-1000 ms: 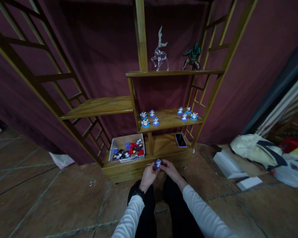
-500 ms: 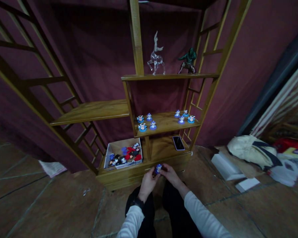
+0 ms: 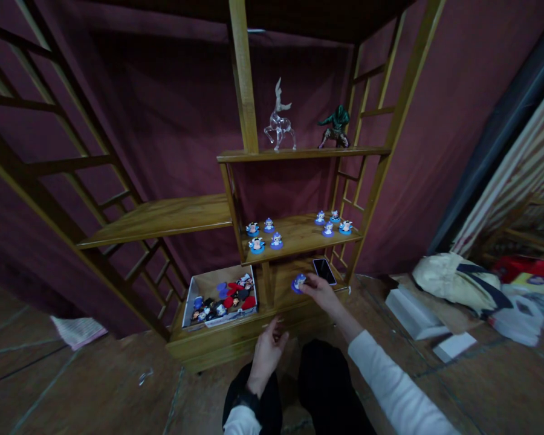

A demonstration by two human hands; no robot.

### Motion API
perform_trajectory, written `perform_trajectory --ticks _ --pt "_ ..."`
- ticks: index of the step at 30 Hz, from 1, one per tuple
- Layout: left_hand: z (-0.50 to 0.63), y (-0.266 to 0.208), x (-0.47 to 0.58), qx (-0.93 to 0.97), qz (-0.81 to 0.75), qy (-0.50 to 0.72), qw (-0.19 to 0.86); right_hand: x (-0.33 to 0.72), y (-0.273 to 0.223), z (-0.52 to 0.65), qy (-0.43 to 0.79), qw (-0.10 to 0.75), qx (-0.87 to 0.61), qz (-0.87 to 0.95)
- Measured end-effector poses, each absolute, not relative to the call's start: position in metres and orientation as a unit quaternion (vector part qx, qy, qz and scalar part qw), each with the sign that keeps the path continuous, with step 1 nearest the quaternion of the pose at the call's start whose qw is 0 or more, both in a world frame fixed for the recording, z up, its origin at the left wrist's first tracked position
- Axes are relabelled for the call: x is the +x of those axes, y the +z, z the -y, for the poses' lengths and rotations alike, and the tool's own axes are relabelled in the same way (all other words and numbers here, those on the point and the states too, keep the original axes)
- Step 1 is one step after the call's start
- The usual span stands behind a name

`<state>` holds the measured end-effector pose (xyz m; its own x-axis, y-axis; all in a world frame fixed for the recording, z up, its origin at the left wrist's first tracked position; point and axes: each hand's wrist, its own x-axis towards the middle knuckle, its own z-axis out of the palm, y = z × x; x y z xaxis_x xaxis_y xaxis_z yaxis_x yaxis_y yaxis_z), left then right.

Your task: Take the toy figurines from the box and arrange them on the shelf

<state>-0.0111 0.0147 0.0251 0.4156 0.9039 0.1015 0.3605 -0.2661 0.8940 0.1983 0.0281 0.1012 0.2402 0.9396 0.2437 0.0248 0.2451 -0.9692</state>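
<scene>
Fingers (image 3: 311, 283) of right hand (image 3: 323, 293) pinch purple-based figurine (image 3: 298, 283) near smartphone (image 3: 324, 271); over or in front of bottom shelf (image 3: 286, 291), can't tell.
Figurine's right edge hidden by fingers, details blurred. Left hand (image 3: 267, 351) loosely open, fingers half-curled, palm mostly hidden.

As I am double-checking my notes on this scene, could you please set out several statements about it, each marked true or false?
1. The right hand holds a purple-based figurine. True.
2. The left hand touches it too. False: that hand is apart from it.
3. A phone lies on the bottom board. True.
4. The clear deer stands right of the green figure. False: it stands to the left.
5. Eight small figurines stand on the middle shelf. True.
6. The open box is empty. False: it holds many small items.
</scene>
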Motion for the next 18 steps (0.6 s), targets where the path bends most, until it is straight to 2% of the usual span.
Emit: perform_trajectory --ticks 4,8,18 --pt "-0.016 0.025 -0.012 0.736 -0.438 0.308 0.415 0.228 0.156 -0.069 0.294 0.639 -0.485 0.52" --pt "-0.016 0.029 -0.01 0.745 -0.431 0.302 0.409 0.253 0.185 -0.119 0.273 0.638 -0.498 0.52" --pt "-0.012 0.034 -0.007 0.745 -0.44 0.291 0.409 0.279 0.19 -0.22 0.176 0.561 -0.601 0.541"
